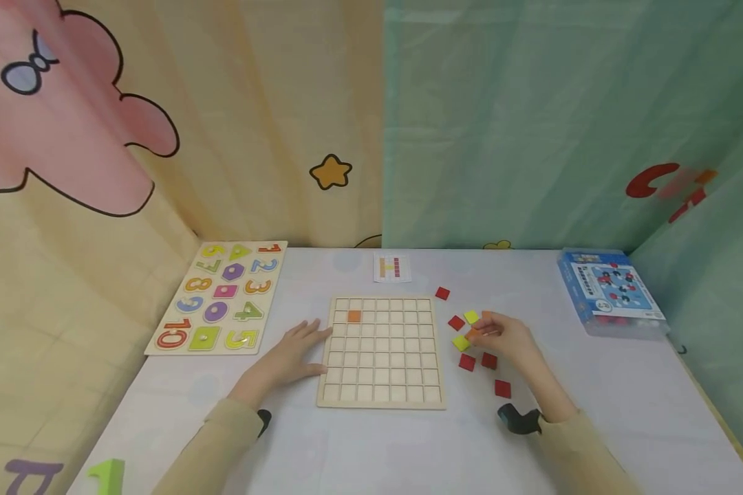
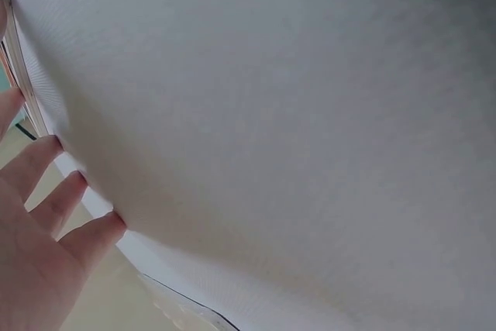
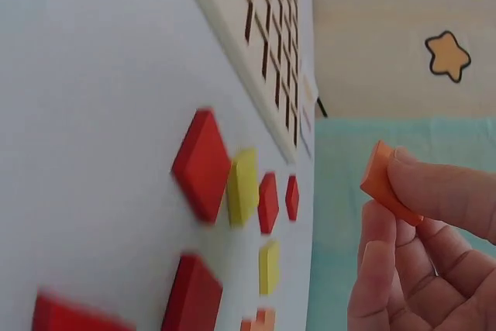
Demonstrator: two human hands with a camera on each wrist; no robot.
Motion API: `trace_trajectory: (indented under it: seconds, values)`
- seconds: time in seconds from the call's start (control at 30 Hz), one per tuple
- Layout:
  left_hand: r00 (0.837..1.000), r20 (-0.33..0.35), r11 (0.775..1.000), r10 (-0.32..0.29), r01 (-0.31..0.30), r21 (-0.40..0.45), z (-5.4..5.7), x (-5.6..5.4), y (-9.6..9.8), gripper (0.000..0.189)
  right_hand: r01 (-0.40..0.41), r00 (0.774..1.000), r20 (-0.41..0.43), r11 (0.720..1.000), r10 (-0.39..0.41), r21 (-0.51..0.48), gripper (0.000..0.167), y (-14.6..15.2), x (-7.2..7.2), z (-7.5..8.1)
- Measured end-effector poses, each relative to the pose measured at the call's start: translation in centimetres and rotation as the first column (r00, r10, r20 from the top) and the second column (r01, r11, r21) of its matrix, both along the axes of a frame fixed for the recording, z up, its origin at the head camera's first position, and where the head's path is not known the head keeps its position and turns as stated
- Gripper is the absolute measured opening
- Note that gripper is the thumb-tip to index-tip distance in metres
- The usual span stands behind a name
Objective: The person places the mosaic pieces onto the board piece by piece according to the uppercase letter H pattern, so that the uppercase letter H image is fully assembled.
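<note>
My right hand (image 1: 509, 337) pinches an orange square tile (image 3: 389, 184) between thumb and fingers, over a scatter of tiles. Below it on the table lie yellow tiles (image 1: 461, 344) and several red tiles (image 1: 467, 362); another orange tile (image 3: 265, 318) lies low in the right wrist view. A wooden grid board (image 1: 382, 405) sits left of these, with one orange tile (image 1: 354, 316) in a cell near its upper left. At the board's left edge rests my left hand (image 1: 289, 356), its fingers spread, with index fingertip and thumb right at the rim.
Behind the board lies a small pattern card (image 1: 393, 268). A number puzzle board (image 1: 219, 297) is at the back left, and a blue boxed set (image 1: 613, 292) at the back right. A green figure (image 1: 108, 476) stands at the near left. Curtains (image 1: 508, 124) hang behind the table.
</note>
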State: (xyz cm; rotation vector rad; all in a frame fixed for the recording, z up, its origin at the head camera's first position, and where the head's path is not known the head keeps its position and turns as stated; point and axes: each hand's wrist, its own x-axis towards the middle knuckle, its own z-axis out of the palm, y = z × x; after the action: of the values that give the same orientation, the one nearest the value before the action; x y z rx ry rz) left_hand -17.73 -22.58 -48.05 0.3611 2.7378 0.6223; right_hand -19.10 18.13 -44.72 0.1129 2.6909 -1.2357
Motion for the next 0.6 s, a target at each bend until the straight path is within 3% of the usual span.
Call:
trace_trajectory:
  seconds: [0.27,0.6]
  values:
    - [1.0,0.007,1.0,0.002,-0.002,-0.012,0.0,-0.1,0.0,0.078,-0.121,0.993,-0.02,0.985,0.12,-0.127,0.022,-7.4,-1.9,-0.8]
    - [1.0,0.022,1.0,0.004,-0.004,0.0,0.2,-0.1,-0.1,0.077,-0.243,0.97,-0.044,0.961,0.239,-0.133,0.015,-15.6,-3.5,-1.8]
